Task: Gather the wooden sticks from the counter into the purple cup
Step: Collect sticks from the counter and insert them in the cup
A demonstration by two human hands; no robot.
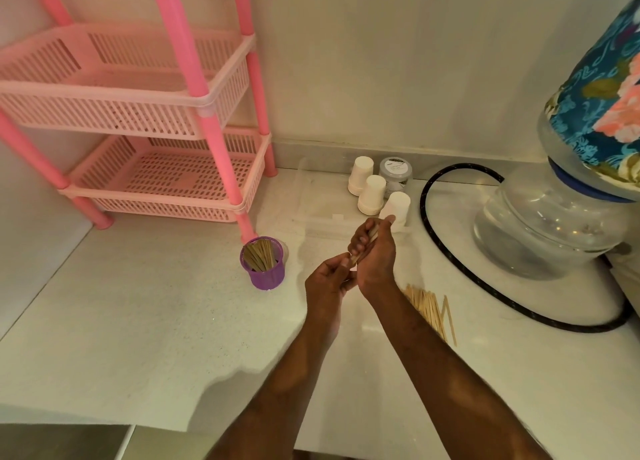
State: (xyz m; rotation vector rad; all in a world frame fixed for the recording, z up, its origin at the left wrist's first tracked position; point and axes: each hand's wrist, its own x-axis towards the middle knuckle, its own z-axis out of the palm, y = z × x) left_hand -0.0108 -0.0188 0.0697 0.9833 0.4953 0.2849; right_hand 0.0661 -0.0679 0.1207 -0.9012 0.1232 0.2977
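White desk (138,303), frame centre. Right hand (375,255) clamped round stick bundle (372,232); left hand (327,286) pinches bundle's lower end. Purple cup (265,269) left of hands, already crowded. Loose sticks (429,310) lower right. Risk: bundle fans, sticks snag rim, tip cup.

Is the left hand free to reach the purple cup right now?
Probably not yet: the way to the purple cup looks clear, but the left hand pinches the wooden sticks held in the right hand.

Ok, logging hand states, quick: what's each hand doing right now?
Left hand: fingers pinch the lower end of the sticks.
Right hand: curled round the same sticks, holding them.
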